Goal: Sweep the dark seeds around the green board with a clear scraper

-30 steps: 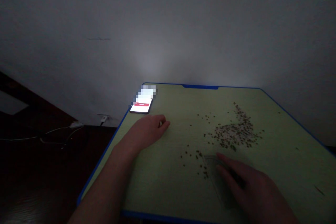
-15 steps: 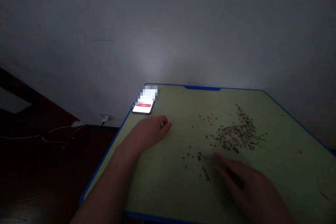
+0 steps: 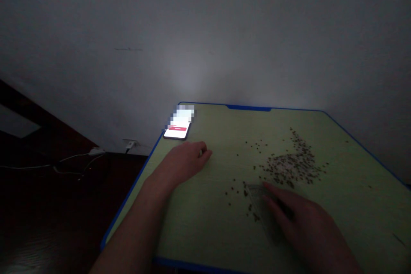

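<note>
My left hand (image 3: pixel 189 160) rests on the table in a loose curl, its thumb and forefinger nearly meeting, and nothing shows in it. At the lower right my right hand (image 3: pixel 305 222) grips a clear flat plastic piece (image 3: pixel 261 205) between thumb and fingers; its exact kind is hard to make out in the dim light. The straight left edge of this piece lies against a few small dark beads or seeds (image 3: pixel 256 217). Beyond my right hand spreads a pile of the same small dark grains mixed with pale ones (image 3: pixel 289 167). Stray grains dot the surface between both hands.
The pale green table (image 3: pixel 212 222) has a blue rim and stands against a grey wall (image 3: pixel 257 43). A lit phone (image 3: pixel 176 130) lies at its far left corner. A plug in a wall socket (image 3: pixel 130 144) and white cables (image 3: pixel 72 156) are at left, low down.
The clear plastic piece has shifted slightly up the table with my right hand, and a few grains by its edge have moved. My left hand stays put; the view drifts slightly.
</note>
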The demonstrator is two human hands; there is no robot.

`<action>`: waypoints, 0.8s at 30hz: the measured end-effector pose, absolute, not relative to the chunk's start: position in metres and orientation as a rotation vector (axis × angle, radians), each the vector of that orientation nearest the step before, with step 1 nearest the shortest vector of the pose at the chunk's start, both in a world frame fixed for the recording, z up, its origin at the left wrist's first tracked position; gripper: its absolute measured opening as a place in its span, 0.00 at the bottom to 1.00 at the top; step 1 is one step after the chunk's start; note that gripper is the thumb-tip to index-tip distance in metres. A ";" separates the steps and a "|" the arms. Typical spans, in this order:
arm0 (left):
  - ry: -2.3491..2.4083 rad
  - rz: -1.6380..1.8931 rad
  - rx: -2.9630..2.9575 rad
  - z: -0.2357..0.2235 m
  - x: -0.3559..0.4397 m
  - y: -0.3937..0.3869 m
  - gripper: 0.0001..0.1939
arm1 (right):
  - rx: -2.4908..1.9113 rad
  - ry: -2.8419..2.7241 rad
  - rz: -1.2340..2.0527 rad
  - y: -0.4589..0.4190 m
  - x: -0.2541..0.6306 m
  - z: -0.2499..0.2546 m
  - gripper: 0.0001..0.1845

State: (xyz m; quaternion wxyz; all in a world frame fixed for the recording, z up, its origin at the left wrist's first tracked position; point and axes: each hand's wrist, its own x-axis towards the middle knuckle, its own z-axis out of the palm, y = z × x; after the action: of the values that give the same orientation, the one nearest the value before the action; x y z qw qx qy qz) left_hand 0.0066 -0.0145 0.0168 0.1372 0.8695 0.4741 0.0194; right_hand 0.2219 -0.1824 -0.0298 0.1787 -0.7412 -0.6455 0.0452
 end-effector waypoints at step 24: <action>1.381 0.049 2.517 0.014 0.006 -0.015 0.21 | -2.029 -1.905 0.134 -0.170 0.223 -0.021 0.18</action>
State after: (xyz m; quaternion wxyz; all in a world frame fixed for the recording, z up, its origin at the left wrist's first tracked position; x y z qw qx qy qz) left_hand 0.0060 -0.0149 0.0141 0.1344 0.8686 0.4766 0.0170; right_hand 0.2234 -0.1695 -0.0207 0.1769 -0.7167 -0.6729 0.0472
